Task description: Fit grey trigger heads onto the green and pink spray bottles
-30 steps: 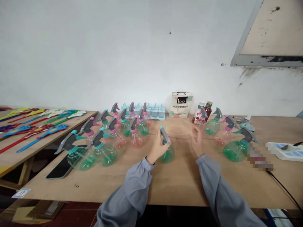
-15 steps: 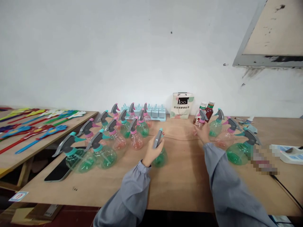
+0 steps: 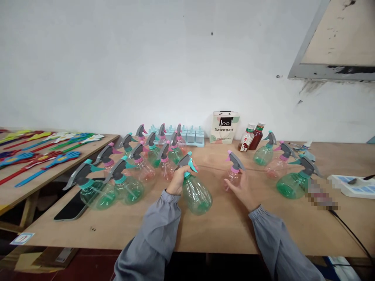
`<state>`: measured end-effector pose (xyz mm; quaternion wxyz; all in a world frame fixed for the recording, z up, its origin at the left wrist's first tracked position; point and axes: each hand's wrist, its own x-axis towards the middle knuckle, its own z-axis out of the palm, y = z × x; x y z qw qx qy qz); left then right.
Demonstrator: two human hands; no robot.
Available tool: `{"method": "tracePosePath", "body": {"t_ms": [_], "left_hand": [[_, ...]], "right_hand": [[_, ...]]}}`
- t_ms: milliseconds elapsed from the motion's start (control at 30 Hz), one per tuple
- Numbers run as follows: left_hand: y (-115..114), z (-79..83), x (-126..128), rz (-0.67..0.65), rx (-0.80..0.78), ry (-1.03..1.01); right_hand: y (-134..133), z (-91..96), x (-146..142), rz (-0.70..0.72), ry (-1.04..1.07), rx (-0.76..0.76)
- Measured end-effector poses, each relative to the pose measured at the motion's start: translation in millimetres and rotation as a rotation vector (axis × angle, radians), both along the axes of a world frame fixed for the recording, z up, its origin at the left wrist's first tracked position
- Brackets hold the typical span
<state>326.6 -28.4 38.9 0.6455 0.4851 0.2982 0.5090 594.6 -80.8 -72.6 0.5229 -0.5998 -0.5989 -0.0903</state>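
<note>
My left hand (image 3: 179, 180) is closed around the neck of a green spray bottle (image 3: 198, 195), whose teal nozzle points right and whose body tilts toward me. My right hand (image 3: 242, 189) grips a pink spray bottle (image 3: 232, 177) by its body, its grey trigger head uppermost. Left of my left hand stand several more spray bottles, among them a clear green one (image 3: 129, 189) and a pink one (image 3: 167, 168). To the right of my right hand are a small green bottle (image 3: 263, 155), a pink bottle (image 3: 277, 167) and a larger green bottle (image 3: 293, 185).
A phone (image 3: 70, 207) lies under the left bottles. At the wall stand a light blue popsicle mold (image 3: 195, 138), a paper bag (image 3: 224, 128) and two sauce bottles (image 3: 246, 137) (image 3: 256, 136). Colourful hand-shaped clappers (image 3: 47, 168) cover the left table. A white tray (image 3: 351, 185) sits right.
My right hand has brought the pink bottle leftward and nearer, away from the sauce bottles. The green bottle in my left hand has turned, so its nozzle now points right and its body shows.
</note>
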Motion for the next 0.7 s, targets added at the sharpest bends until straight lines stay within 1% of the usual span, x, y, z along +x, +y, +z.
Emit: {"method": "tracePosePath", "body": {"t_ms": [33,167,300,433,500,600,700], "left_hand": [[-0.4,-0.4,0.7,-0.016,-0.005,0.001],[-3.4,0.9,2.0,-0.171,0.013,0.009],[-6.4,2.2,0.2,-0.183,0.006,-0.006],[-8.8,2.7,-0.9,-0.271,0.018,0.016],[-8.7,3.0,0.2,-0.271,-0.002,-0.004],[-7.6,3.2,3.1,-0.191,-0.035,-0.041],[-6.9,3.0,5.2,-0.140,-0.016,-0.024]], "right_hand": [[-1.2,1.2,-1.1,-0.005,-0.002,0.005],[-3.0,4.3,-3.3,0.001,-0.005,0.014],[-5.0,4.0,-4.3,0.011,0.001,0.008],[-5.8,3.3,-3.1,0.027,0.014,-0.023],[-5.6,3.4,-2.3,0.035,0.022,-0.037],[-5.3,3.4,-1.9,0.027,0.018,-0.040],[-5.4,3.1,-2.1,0.017,0.004,-0.031]]}}
